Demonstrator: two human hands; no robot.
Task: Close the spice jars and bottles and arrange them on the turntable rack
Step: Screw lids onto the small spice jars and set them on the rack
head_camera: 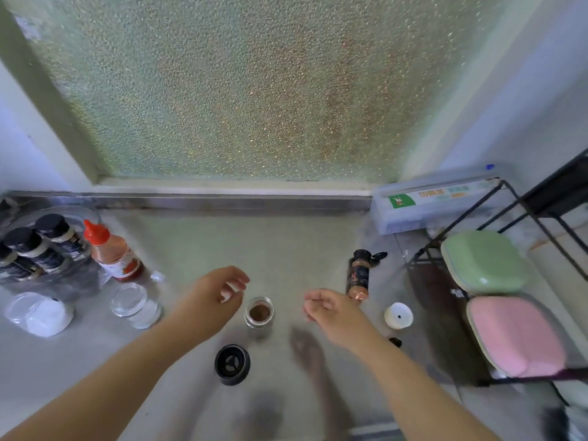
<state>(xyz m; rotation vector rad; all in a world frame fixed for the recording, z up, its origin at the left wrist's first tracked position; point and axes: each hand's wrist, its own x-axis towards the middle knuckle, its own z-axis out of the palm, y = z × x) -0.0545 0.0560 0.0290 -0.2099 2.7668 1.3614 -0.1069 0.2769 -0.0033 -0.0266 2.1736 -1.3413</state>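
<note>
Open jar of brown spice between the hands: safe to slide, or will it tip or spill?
The open jar looks like clear glass, so probably rigid, smooth and breakable. With its black lid off, tipping would likely spill powder. It stands upright; gripping seems safer than pushing.

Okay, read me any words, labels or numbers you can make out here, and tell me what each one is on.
Nothing can be read.
Box by the window: green logo and coloured characters, too blurred.
Red-capped bottle: label too blurred.
Dark-capped jars on the turntable: labels too small.
Open bottle with the copper band: print too small.
</note>
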